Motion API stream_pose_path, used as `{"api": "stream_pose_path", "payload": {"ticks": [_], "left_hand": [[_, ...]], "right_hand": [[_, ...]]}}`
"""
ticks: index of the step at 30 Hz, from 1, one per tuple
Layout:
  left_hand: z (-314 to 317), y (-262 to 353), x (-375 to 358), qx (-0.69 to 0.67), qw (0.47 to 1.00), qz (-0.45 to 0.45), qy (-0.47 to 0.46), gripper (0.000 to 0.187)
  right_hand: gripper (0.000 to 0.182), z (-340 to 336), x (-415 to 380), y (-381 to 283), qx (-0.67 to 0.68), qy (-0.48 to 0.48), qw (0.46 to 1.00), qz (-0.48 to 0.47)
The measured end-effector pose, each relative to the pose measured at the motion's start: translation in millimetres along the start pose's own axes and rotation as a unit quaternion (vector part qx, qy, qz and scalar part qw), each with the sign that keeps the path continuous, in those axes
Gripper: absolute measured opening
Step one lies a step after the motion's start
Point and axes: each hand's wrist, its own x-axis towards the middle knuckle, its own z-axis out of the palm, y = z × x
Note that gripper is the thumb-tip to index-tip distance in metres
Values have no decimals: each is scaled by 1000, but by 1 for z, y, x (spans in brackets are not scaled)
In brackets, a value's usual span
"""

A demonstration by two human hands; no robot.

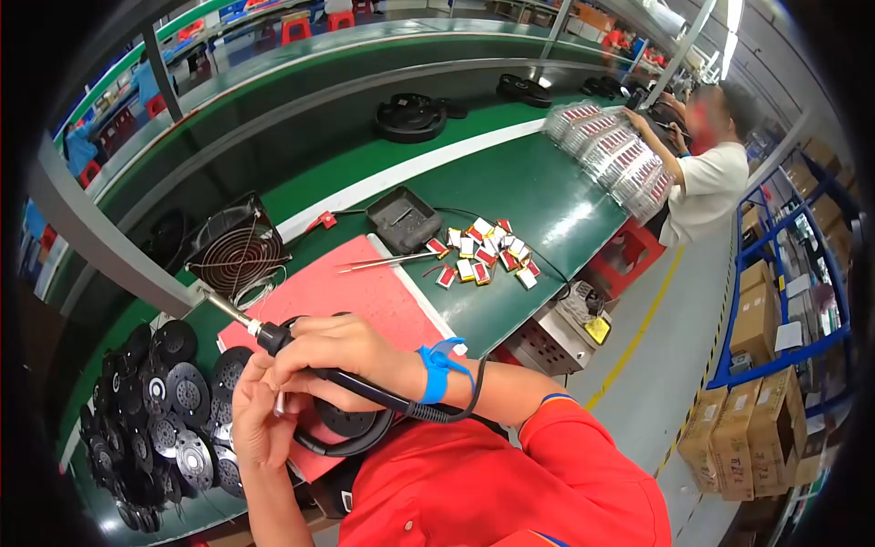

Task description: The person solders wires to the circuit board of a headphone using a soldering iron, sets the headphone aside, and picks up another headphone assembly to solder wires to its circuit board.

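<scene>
A black-handled soldering iron is in my right hand, its metal tip pointing up and left. A blue strap is tied round that wrist. Close beside it, my left hand has its fingers pressed together on a small metallic piece, too small to name. Below both hands, a black round part with a dark ring lies partly hidden near my red shirt. A pink mat lies under the work, with tweezers on its upper part.
Several small battery packs lie beside a black tray. A fan stands at the left, above piled black discs. Clear plastic trays stand near a co-worker. Cartons and a red stool are at the right.
</scene>
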Motion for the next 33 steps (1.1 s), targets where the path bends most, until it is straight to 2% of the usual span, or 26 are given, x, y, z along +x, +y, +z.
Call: {"api": "stream_pose_path", "payload": {"ticks": [2,4,5,7,9,12,13,15,17,19,20,21,25,28,31,33], "left_hand": [[8,8,2,10,1000,8,-3,30],[21,9,5,176,979,19,98,26],[17,10,6,232,966,26,109,15],[17,15,9,311,941,27,131,8],[20,12,13,367,914,68,160,4],[20,4,18,454,866,117,173,6],[18,0,19,451,869,110,171,6],[12,-5,19,550,808,146,151,7],[11,-6,19,579,790,133,152,9],[12,-6,18,571,796,116,165,9],[8,-4,20,603,777,151,102,8],[11,-2,18,615,768,133,120,7],[5,0,17,596,783,121,126,5],[10,9,20,613,780,102,71,15],[4,-6,16,545,813,140,147,7],[12,-6,17,510,836,98,177,4]], "right_hand": [[21,-1,1,5,-2,-6,1000,16],[22,-1,0,15,-15,9,999,36],[22,-4,0,18,-16,7,999,41],[21,-12,2,24,-55,-20,997,39],[21,-17,1,28,-62,-26,997,43],[24,-19,-5,37,-38,-9,999,21],[24,-21,-7,37,-36,-11,999,24],[24,-24,-11,41,-10,-10,999,42],[22,-25,-13,42,-3,-13,998,60],[20,-29,-13,42,-4,-34,998,58],[19,-27,-13,44,14,-32,998,46],[20,-33,-13,41,18,-60,996,67],[25,-34,-16,42,16,-83,994,74],[26,-31,-19,45,23,-90,993,70],[26,-37,-16,42,17,-125,990,67],[29,-37,-19,48,6,-128,991,44]]}}
